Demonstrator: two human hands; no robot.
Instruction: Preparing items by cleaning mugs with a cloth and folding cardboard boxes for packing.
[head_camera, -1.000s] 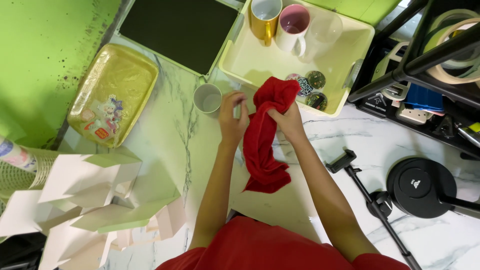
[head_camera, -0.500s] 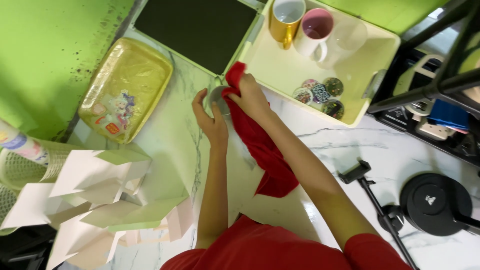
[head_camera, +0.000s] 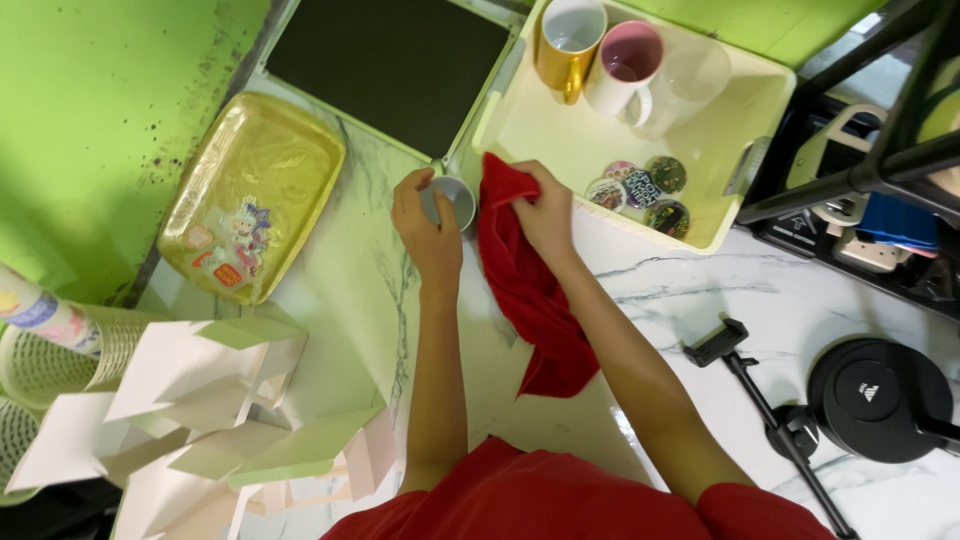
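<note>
A small grey cup (head_camera: 458, 203) stands on the marble desk (head_camera: 700, 300) a little above the middle of the view; the left hand (head_camera: 428, 225) wraps its rim from the nine o'clock side, fingers (head_camera: 412, 190) curled tight around it; at the cup's three o'clock the right hand (head_camera: 545, 212) grips a red cloth (head_camera: 530, 290), fingers closed on the bunched top end, which sits just beside the cup's mouth; the rest of the cloth trails toward five o'clock along the right forearm and lies on the desk.

At one o'clock of the cup sits a pale cream tray (head_camera: 740, 120); inside it stand a gold mug (head_camera: 566, 45), a pink-lined white mug (head_camera: 625, 68) and a clear cup (head_camera: 688, 82), with round badges (head_camera: 645, 185) lying near its lower edge; at twelve o'clock lies a dark flat mat (head_camera: 390, 65); at nine o'clock rests a yellow tray (head_camera: 250, 195) bearing stickers; at seven o'clock lie folded white card pieces (head_camera: 200, 400); at four o'clock stand a black phone holder (head_camera: 760, 400) and a round black base (head_camera: 880, 398).
</note>
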